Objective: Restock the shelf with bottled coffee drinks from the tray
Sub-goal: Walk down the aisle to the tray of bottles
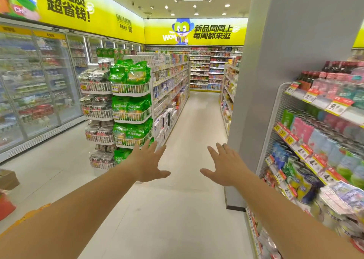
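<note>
I stand in a shop aisle with both arms stretched forward over the pale floor. My left hand (148, 163) is flat, palm down, fingers spread, holding nothing. My right hand (223, 165) mirrors it, fingers apart and empty, with a ring on one finger. No tray and no bottled coffee drinks can be made out in this view. A shelf unit (323, 109) packed with packets and price tags runs along my right side, close to my right forearm.
A grey pillar (275, 81) stands ahead on the right. A white wire rack (130, 101) of green snack bags stands ahead left at an aisle end. Glass-door fridges (39, 85) line the left wall. A cardboard box (7, 180) lies at the far left edge.
</note>
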Action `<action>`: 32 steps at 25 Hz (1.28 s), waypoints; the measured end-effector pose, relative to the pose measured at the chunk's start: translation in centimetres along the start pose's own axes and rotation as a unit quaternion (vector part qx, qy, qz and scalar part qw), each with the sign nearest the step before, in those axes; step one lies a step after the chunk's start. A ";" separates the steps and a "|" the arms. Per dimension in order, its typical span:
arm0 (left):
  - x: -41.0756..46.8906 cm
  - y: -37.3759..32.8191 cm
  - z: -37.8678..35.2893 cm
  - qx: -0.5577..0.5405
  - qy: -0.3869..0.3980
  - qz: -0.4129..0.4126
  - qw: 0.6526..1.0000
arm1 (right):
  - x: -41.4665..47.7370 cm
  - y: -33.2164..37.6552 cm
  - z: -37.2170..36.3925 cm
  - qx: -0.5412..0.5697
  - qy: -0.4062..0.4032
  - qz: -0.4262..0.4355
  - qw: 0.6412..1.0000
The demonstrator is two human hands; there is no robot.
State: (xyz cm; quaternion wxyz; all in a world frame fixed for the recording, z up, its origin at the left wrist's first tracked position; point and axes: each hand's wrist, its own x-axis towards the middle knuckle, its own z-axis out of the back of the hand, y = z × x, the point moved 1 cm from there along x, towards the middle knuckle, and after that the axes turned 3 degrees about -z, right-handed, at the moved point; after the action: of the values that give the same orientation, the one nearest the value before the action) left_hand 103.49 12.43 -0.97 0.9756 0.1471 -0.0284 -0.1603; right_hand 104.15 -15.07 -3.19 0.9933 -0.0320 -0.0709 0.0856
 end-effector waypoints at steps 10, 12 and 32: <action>31.5 10.9 -3.2 0.009 -0.007 -0.049 0.999 | 29.4 -4.4 -4.9 -0.003 0.015 -0.066 0.998; 37.9 11.9 -4.4 0.015 0.001 -0.061 0.998 | 35.6 -6.0 -6.7 0.000 0.010 -0.075 0.997; 105.9 22.3 -11.1 -0.016 -0.016 -0.121 0.992 | 95.9 -26.4 -20.2 0.017 0.039 -0.170 0.985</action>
State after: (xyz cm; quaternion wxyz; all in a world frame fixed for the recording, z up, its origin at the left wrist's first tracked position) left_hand 211.68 1.66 -4.11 0.9506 0.1313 -0.0236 -0.2803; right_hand 204.98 -25.30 -8.14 0.9958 -0.0056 -0.0348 -0.0846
